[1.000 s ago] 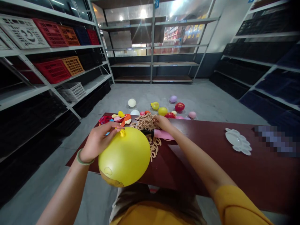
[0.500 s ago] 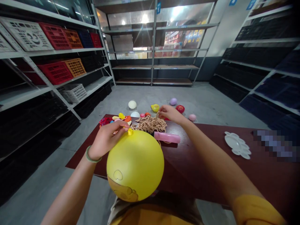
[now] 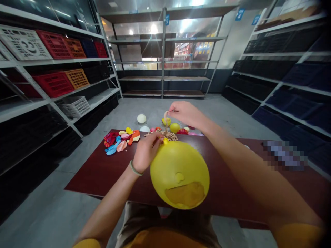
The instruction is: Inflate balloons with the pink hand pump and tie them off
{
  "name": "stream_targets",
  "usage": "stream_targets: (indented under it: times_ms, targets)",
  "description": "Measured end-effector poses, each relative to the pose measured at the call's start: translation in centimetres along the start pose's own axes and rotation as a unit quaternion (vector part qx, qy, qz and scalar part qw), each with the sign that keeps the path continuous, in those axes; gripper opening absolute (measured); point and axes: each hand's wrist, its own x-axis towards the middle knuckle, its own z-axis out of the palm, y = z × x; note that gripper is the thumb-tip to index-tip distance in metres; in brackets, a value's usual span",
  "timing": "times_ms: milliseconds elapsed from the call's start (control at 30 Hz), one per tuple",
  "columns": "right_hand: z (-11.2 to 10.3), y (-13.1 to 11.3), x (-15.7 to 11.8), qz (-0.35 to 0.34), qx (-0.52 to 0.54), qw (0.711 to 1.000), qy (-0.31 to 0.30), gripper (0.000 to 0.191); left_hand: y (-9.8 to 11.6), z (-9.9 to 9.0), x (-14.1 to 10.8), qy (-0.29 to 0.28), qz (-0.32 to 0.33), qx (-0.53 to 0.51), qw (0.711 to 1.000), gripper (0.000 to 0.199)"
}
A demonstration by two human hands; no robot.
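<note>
A round, inflated yellow balloon (image 3: 179, 165) hangs over the near edge of the dark red table (image 3: 93, 179). My left hand (image 3: 148, 150) pinches it by the knotted neck at its top. Just above, my right hand (image 3: 184, 113) is closed on one end of a beige rope (image 3: 166, 120), which runs down toward the rope pile (image 3: 173, 136). The balloon and my left hand partly cover that pile. On the table's far left lie several flat, uninflated balloons (image 3: 121, 146) in red, blue, orange and yellow.
Inflated balloons, among them a white one (image 3: 141, 119) and a yellow one (image 3: 175, 127), rest on the floor past the table. A blurred-out object (image 3: 286, 155) lies at the table's right. Shelves with crates (image 3: 54, 44) line the left side.
My right hand has lifted a length of rope up from the pile. My left hand and the yellow balloon have shifted right, now hiding the pink roll.
</note>
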Motion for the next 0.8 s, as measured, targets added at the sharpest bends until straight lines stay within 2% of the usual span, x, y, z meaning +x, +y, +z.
stream_targets:
  times_ms: [167,300,400,533,700,800]
  targets:
    - [1.1,-1.6,-3.5,-0.011,-0.119,0.992,-0.049,0.022,-0.7,1.4,-0.5,0.026,-0.028,-0.033,0.999,0.013]
    - [2.9,-1.6,-6.2,-0.032,-0.12,0.991,-0.044,0.021,-1.1,1.1,-0.4,0.038,0.001,-0.045,0.998,0.011]
    - [3.9,-1.4,-6.9,-0.05,-0.098,0.993,-0.034,0.019,-1.1,0.4,0.2,-0.023,0.002,-0.091,0.996,0.01]
    - [4.3,-1.1,-7.3,-0.046,-0.062,0.997,-0.019,0.018,-1.2,-0.7,0.9,-0.133,-0.046,-0.12,0.983,0.014]
    - [4.0,-1.0,-7.8,-0.047,-0.059,0.997,-0.007,0.018,-1.1,-1.7,1.6,-0.173,-0.083,-0.158,0.969,0.013]
    - [3.9,-1.0,-7.8,-0.051,-0.058,0.997,0.006,0.017,-0.8,-1.8,2.2,-0.201,-0.124,-0.221,0.946,0.013]
